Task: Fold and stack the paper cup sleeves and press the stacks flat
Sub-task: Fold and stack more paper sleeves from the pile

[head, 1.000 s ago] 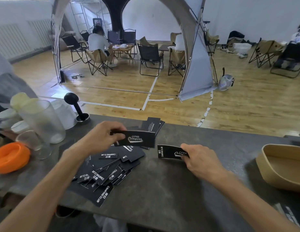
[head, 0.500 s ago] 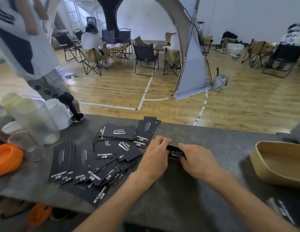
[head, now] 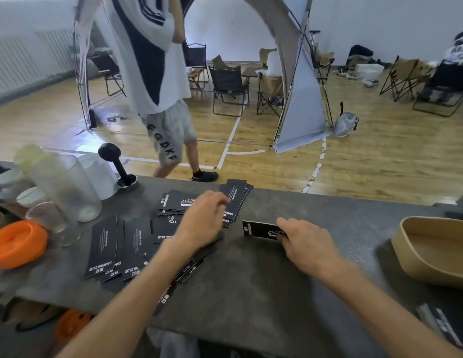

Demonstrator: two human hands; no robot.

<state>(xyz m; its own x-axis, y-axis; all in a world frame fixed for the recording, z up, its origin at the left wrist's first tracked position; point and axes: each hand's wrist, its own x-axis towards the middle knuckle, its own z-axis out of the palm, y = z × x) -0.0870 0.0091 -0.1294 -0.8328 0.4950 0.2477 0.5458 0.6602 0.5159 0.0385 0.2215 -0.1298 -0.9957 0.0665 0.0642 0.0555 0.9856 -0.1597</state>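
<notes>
Meanwhile, at the near edge of the dark grey stone-look bench [head: 251, 285], two bare forearms reach forward over the work. The right hand [head: 306, 245] rests on a folded black paper cup sleeve with white lettering [head: 258, 229], fingers curled over its right end and pinning it to the bench. Half a second ago both hands were pressing on that sleeve together; now the left hand [head: 202, 218] has left it and hangs over the loose spread of flat black sleeves [head: 121, 244] on the left, fingers bent downward, with nothing visibly gripped. Judged from that shift, one fold is finished and the next sleeve is being sought, so the task looks to be early, with most sleeves unfolded.

A smaller fanned pile of black sleeves [head: 236, 196] lies just beyond the left hand. To the left stand a squat orange plastic dish [head: 18, 244], frosted clear plastic cups [head: 67, 187] and a black knob-topped tamper [head: 119, 164]; a shallow tan tray [head: 432, 251] sits at the right edge.

Beyond the bench, a passer-by in a white top and grey shorts [head: 163, 99], at the far left of the view a moment ago, crosses the wooden floor in front of a grey arched tent frame [head: 297, 112] and folding camp chairs [head: 229, 89].
</notes>
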